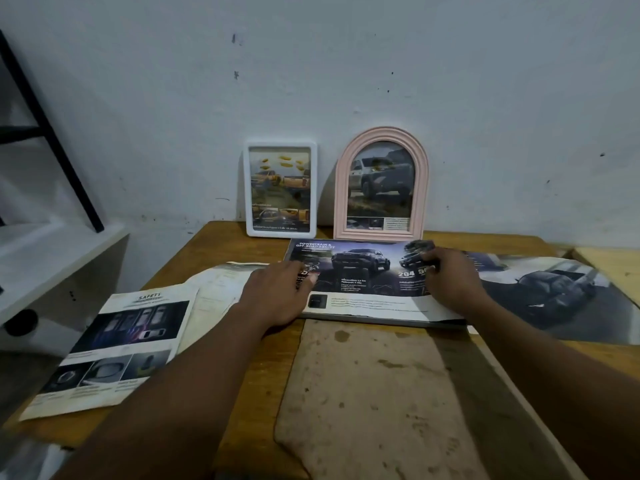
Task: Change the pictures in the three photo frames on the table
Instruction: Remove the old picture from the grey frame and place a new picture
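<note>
A white rectangular frame point(280, 189) and a pink arched frame point(381, 184) lean upright against the wall at the back of the wooden table point(256, 382), each holding a truck picture. In front of them a dark truck brochure page point(363, 271) lies flat over a thin grey frame or board whose edge point(381, 319) shows below it. My left hand point(277, 292) rests flat on the page's left side, fingers spread. My right hand point(450, 278) presses on the page's right side with its fingers curled; whether it grips the page I cannot tell.
A "SAFETY" brochure sheet point(117, 351) and pale papers point(214, 292) lie at the table's left. A large truck poster point(561, 296) spreads to the right. A stained brownish board point(377, 400) lies in front. A white shelf point(52, 258) with a black bar stands left.
</note>
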A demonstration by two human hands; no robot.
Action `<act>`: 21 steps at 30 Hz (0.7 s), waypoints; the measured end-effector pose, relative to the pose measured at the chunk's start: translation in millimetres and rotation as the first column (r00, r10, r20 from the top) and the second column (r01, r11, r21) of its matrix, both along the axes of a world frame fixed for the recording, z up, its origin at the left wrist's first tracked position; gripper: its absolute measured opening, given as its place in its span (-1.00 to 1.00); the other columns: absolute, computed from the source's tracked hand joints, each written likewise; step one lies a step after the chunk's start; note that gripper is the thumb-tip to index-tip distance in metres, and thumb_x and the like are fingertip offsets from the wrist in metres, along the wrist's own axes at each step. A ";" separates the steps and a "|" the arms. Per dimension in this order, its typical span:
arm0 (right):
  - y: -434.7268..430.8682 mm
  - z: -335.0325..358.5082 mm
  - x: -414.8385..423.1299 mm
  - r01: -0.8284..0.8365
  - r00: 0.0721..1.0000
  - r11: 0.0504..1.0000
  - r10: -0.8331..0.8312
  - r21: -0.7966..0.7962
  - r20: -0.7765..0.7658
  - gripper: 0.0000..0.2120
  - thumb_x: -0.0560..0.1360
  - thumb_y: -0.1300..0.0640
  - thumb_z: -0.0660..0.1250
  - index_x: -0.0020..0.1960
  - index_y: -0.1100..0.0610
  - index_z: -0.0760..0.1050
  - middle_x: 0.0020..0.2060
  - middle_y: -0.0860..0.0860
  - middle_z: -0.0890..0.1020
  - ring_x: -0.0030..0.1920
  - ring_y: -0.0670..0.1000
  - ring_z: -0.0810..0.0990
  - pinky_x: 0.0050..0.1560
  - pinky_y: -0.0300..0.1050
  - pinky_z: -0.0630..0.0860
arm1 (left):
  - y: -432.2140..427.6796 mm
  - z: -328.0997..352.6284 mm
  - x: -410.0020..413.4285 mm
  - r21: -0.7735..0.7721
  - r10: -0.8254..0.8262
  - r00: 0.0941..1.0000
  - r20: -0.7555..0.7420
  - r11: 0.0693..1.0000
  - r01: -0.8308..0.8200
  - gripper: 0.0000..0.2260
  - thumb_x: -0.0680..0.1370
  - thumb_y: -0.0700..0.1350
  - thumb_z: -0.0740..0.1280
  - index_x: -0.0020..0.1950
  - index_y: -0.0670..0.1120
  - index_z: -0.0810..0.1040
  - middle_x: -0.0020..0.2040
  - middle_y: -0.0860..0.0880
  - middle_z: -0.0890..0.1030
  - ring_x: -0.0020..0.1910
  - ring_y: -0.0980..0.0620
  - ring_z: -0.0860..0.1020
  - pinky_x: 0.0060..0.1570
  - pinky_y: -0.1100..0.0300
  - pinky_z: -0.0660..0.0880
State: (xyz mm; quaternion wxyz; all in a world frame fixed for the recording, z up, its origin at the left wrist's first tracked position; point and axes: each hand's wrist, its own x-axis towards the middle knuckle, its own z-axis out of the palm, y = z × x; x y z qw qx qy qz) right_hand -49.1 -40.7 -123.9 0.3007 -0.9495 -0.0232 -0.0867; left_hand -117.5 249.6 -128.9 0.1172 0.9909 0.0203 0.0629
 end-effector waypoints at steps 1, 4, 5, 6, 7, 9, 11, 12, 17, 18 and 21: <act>1.1 -2.9 1.0 -0.017 1.000 0.998 0.017 -0.057 -0.003 -0.66 0.52 0.21 0.33 0.29 0.06 0.55 0.22 0.15 0.58 0.16 0.18 0.54 0.14 0.14 0.55 | 2.3 -1.1 0.5 0.019 0.018 1.000 0.013 1.000 -0.018 -0.54 0.68 0.25 0.05 0.45 0.04 0.42 0.40 -0.02 0.53 0.32 -0.05 0.50 0.27 -0.05 0.45; 6.3 -5.7 -2.5 -0.045 0.998 0.977 0.035 -0.209 -0.055 -0.64 0.53 0.11 0.32 0.32 0.03 0.50 0.29 0.18 0.47 0.29 0.24 0.39 0.28 0.16 0.41 | 14.4 -6.5 0.3 -0.008 0.041 0.999 0.021 0.999 -0.041 -0.53 0.67 0.26 0.04 0.47 0.05 0.39 0.42 0.00 0.50 0.33 -0.04 0.50 0.20 -0.04 0.49; 8.1 -6.4 -3.7 -0.043 0.998 0.971 0.030 -0.235 -0.059 -0.65 0.54 0.10 0.31 0.33 0.04 0.49 0.31 0.20 0.44 0.31 0.25 0.35 0.31 0.16 0.37 | 17.9 -8.5 -0.1 -0.028 0.038 0.999 0.018 0.999 -0.038 -0.54 0.67 0.25 0.05 0.48 0.06 0.37 0.44 0.01 0.48 0.34 -0.03 0.49 0.19 -0.04 0.50; 9.2 -7.5 -4.6 -0.035 0.998 0.968 0.022 -0.250 -0.053 -0.66 0.55 0.10 0.29 0.33 0.06 0.49 0.32 0.21 0.42 0.32 0.26 0.33 0.32 0.15 0.35 | 19.9 -10.3 -0.3 -0.038 0.031 0.999 0.020 0.999 -0.030 -0.54 0.67 0.25 0.07 0.49 0.06 0.36 0.46 0.02 0.46 0.35 -0.02 0.48 0.20 -0.04 0.50; 10.2 -8.6 -5.7 -0.027 0.999 0.966 0.017 -0.259 -0.040 -0.67 0.56 0.09 0.28 0.32 0.08 0.50 0.32 0.22 0.42 0.32 0.26 0.32 0.32 0.15 0.34 | 20.8 -11.9 -0.9 -0.045 0.023 0.999 0.027 0.999 -0.022 -0.54 0.67 0.24 0.08 0.51 0.06 0.34 0.48 0.02 0.43 0.36 -0.03 0.47 0.21 -0.04 0.50; 9.6 -10.8 -7.3 -0.025 1.000 0.965 0.020 -0.260 -0.022 -0.70 0.58 0.09 0.27 0.29 0.11 0.51 0.32 0.21 0.41 0.32 0.25 0.32 0.31 0.15 0.35 | 20.2 -14.2 -1.7 -0.060 0.012 0.999 0.051 0.998 -0.009 -0.52 0.67 0.23 0.10 0.54 0.05 0.30 0.52 0.01 0.38 0.38 -0.05 0.46 0.25 -0.05 0.49; 7.8 -10.8 -8.7 -0.040 0.999 0.966 0.034 -0.254 -0.028 -0.71 0.58 0.11 0.28 0.28 0.13 0.52 0.33 0.20 0.40 0.34 0.24 0.31 0.32 0.15 0.34 | 18.2 -14.7 -2.1 -0.072 -0.007 0.998 0.055 0.997 0.011 -0.51 0.67 0.22 0.13 0.55 0.05 0.31 0.52 0.00 0.39 0.40 -0.07 0.45 0.30 -0.05 0.46; 6.4 -10.9 -9.2 -0.045 0.999 0.967 0.040 -0.251 -0.025 -0.71 0.58 0.12 0.29 0.28 0.13 0.52 0.34 0.20 0.40 0.35 0.23 0.29 0.34 0.15 0.33 | 17.4 -14.7 -2.0 -0.077 -0.017 0.998 0.054 0.997 0.021 -0.52 0.67 0.21 0.15 0.54 0.05 0.32 0.52 0.00 0.40 0.40 -0.07 0.44 0.32 -0.05 0.45; 2.2 -9.9 -13.1 -0.049 0.998 0.955 0.054 -0.293 0.010 -0.70 0.57 0.18 0.28 0.30 0.14 0.51 0.35 0.18 0.44 0.37 0.21 0.28 0.35 0.12 0.32 | 9.5 -12.7 -0.5 -0.082 -0.020 0.999 0.049 0.996 0.024 -0.52 0.65 0.12 0.25 0.55 0.03 0.34 0.50 -0.02 0.44 0.41 -0.05 0.43 0.33 -0.02 0.43; 2.2 -9.9 -13.9 -0.050 0.998 0.952 0.057 -0.301 0.013 -0.70 0.58 0.18 0.27 0.30 0.13 0.51 0.34 0.18 0.45 0.36 0.20 0.29 0.34 0.11 0.32 | 7.9 -12.5 0.0 -0.085 -0.017 0.999 0.041 0.996 0.020 -0.52 0.65 0.11 0.25 0.55 0.03 0.33 0.50 -0.02 0.43 0.42 -0.05 0.43 0.33 -0.01 0.43; 2.5 -8.7 -15.6 -0.051 0.998 0.946 0.061 -0.321 0.020 -0.70 0.58 0.16 0.27 0.31 0.13 0.50 0.34 0.18 0.46 0.36 0.19 0.31 0.33 0.10 0.33 | 5.5 -13.4 3.5 -0.108 -0.009 1.000 0.017 0.994 0.011 -0.54 0.66 0.09 0.24 0.54 0.00 0.34 0.51 -0.03 0.41 0.43 -0.05 0.42 0.34 -0.02 0.44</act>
